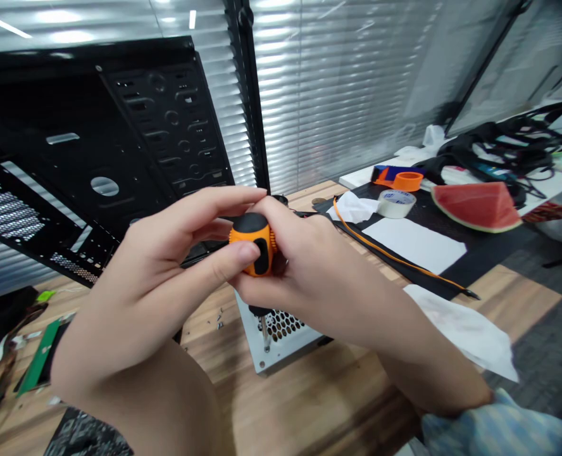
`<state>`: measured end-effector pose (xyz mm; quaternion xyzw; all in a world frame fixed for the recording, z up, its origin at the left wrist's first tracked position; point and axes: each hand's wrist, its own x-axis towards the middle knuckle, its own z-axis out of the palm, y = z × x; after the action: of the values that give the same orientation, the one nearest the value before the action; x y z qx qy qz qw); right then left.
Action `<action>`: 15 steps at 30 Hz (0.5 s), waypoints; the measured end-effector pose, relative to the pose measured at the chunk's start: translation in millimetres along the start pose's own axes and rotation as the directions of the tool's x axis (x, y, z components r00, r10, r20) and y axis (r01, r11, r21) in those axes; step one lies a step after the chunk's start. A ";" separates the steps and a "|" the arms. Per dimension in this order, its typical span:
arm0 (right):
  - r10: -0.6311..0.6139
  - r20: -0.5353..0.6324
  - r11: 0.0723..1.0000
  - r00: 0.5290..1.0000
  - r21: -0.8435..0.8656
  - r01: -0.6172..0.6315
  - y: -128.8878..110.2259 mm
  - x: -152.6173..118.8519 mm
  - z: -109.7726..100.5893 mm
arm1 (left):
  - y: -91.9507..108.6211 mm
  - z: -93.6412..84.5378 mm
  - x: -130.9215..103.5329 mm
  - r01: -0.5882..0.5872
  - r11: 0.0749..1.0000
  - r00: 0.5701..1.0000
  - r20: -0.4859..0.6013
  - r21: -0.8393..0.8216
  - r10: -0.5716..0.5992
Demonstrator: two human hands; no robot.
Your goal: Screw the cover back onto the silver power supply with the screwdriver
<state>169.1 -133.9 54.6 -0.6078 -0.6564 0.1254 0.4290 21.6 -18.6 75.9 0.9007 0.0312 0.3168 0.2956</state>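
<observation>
An orange and black screwdriver [251, 225] stands nearly upright between my hands, its black end cap facing me. My right hand [304, 253] is wrapped round the handle from the right. From the left, my left hand [167, 247] curls round it with the thumb pressed on the handle's side. Below them, the metal shaft runs down to a screw near the corner of a grey metal box [285, 362] with a honeycomb vent, apparently a computer power supply. My hands hide the rest of the box.
A black computer case [143, 126] stands behind at the left. Several small screws [220, 320] lie on the wooden table. To the right are clear tape [397, 204], an orange cable tie [395, 253], white papers [418, 244] and a watermelon-slice shape [478, 208]. A green circuit board [41, 356] lies left.
</observation>
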 end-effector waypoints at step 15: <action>-0.048 -0.068 0.986 0.997 -0.160 0.037 -9.4 -10.1 12.7 | 2.1 -19.0 -3.9 -0.018 0.986 0.984 0.174 -0.163 0.047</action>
<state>152.4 -140.6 49.3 -0.6298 -0.6615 0.0419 0.4051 7.0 -11.5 86.9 0.8990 -0.0357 0.2415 0.3636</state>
